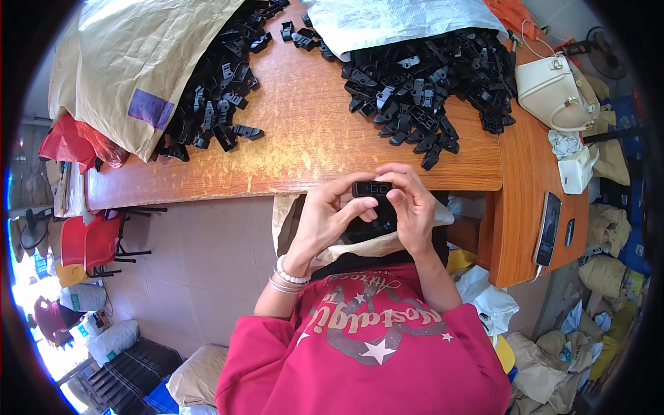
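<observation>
Part [372,188], black plastic, 7 o'clock of the loose pile [432,90]. Left hand [333,211] and right hand [413,211], both curled nearly closed, pinch its ends. Advised: light, even grip, above the bag [377,247] at 6 o'clock.

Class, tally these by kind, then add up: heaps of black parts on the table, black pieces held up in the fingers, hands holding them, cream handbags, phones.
Heaps of black parts: 2
Held black piece: 1
Left hand and right hand: 2
Cream handbag: 1
Phone: 1
Total: 7
</observation>
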Demonstrator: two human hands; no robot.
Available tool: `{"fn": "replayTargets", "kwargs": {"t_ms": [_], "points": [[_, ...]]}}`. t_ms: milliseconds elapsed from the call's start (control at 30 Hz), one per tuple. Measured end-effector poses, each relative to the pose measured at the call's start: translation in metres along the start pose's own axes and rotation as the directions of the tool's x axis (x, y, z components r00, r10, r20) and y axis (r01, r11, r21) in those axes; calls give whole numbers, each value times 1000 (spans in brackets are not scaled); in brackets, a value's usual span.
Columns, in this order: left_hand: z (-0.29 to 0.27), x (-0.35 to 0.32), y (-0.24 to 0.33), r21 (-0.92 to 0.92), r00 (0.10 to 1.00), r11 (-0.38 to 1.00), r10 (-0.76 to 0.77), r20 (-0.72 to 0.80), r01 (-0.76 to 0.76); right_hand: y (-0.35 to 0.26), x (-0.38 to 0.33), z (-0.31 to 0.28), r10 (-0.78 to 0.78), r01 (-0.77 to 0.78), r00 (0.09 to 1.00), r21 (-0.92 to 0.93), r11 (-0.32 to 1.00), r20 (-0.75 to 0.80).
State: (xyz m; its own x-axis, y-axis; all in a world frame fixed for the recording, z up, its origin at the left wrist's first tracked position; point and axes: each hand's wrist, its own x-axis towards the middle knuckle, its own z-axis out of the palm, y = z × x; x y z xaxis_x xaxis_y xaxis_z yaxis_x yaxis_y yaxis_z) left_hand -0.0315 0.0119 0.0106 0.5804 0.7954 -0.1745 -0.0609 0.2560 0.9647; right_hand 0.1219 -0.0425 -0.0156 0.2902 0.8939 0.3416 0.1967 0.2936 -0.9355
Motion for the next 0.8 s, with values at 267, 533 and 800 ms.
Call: {"fn": "replayTargets", "kwargs": {"t_ms": [267,533,800], "points": [[-2,-6,1,533,906,754,419,60,-384,-1,-6,13,121,-123,992,202,972,23],[-80,19,3,930,724,341,675,-141,-137,-11,8,-11,53,-45,998,-167,985,41],[-116,36,9,978,762,207,637,-116,-25,6,17,-52,-50,-104,949,-457,883,-312]]}}
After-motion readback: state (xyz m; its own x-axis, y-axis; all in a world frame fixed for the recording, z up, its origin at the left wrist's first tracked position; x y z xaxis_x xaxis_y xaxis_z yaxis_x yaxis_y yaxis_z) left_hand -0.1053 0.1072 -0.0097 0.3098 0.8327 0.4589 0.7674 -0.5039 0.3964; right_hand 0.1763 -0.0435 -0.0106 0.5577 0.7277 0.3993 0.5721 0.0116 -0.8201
